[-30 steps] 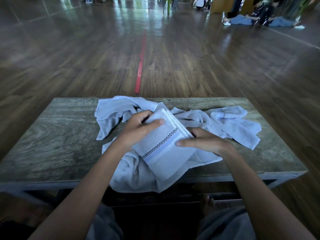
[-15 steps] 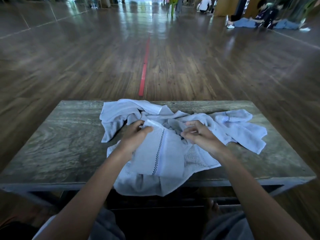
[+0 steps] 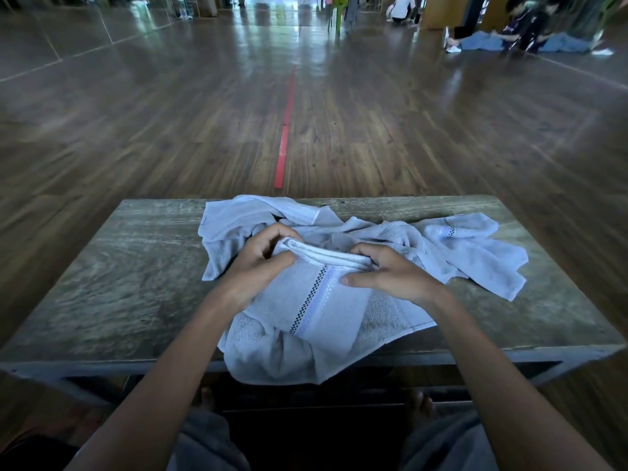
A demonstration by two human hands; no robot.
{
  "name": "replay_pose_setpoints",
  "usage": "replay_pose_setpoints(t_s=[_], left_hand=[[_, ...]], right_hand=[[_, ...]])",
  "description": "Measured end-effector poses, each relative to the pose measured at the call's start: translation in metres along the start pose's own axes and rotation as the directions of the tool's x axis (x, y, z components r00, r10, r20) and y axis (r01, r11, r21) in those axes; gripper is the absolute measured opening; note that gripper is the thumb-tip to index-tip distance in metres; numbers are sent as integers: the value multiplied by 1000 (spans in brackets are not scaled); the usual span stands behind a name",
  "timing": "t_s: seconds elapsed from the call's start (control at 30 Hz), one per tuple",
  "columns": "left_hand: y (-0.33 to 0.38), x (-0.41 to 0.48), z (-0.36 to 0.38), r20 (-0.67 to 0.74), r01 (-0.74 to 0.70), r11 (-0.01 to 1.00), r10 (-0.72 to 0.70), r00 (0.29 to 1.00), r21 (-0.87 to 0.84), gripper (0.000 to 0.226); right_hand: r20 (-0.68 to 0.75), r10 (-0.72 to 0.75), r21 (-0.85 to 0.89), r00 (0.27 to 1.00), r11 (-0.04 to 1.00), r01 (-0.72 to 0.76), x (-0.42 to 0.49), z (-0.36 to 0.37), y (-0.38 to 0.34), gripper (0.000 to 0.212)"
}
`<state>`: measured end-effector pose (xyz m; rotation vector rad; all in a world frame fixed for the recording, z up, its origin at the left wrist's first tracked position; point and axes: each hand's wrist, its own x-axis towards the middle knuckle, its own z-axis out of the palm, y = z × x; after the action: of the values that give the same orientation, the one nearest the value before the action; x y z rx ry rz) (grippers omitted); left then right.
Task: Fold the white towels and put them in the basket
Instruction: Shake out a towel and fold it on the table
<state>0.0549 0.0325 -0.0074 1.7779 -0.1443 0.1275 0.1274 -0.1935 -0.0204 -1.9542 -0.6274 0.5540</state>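
Observation:
A folded white towel (image 3: pixel 316 300) with a black checkered stripe rests on a heap of loose white towels (image 3: pixel 475 246) in the middle of the wooden table (image 3: pixel 112 287). My left hand (image 3: pixel 261 263) pinches the folded towel's far left corner. My right hand (image 3: pixel 390 273) grips its far right corner, thumb on top. One loose towel (image 3: pixel 272 358) hangs over the table's near edge below the folded one. No basket is in view.
The table's bare wood shows to the left and right of the towels. Beyond it lies a wooden floor with a red line (image 3: pixel 285 130). People sit on the floor (image 3: pixel 516 32) far off at the upper right. My knees show under the near edge.
The folded towel has turned from a diagonal tilt to lie with its folded edge away from me. Both hands have shifted to its far corners. The camera has tilted up slightly.

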Motion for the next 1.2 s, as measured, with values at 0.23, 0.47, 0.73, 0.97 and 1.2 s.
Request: replay_pose_setpoints(t_s=[0.23,0.47,0.73,0.97,1.2], left_hand=[[-7,7,7,-201,175,960,-220,954,-220,11],[-27,15,17,-153,433,868,-475,866,-241,21],[-50,21,31,-430,168,922,-2,903,349,25],[-81,-10,76,76,-34,446,-78,994,894,69],[-92,-14,56,-18,104,363,-232,973,926,78]], right_hand=[[-123,44,256,991,967,-11,-12,-22,7,28],[-309,87,162,947,986,-38,-5,-20,18,13],[-486,-220,-480,846,876,-47,9,-5,33,38],[-235,-253,-869,938,488,-87,-2,53,48,61],[-248,-124,-877,961,450,-168,-4,49,74,76]])
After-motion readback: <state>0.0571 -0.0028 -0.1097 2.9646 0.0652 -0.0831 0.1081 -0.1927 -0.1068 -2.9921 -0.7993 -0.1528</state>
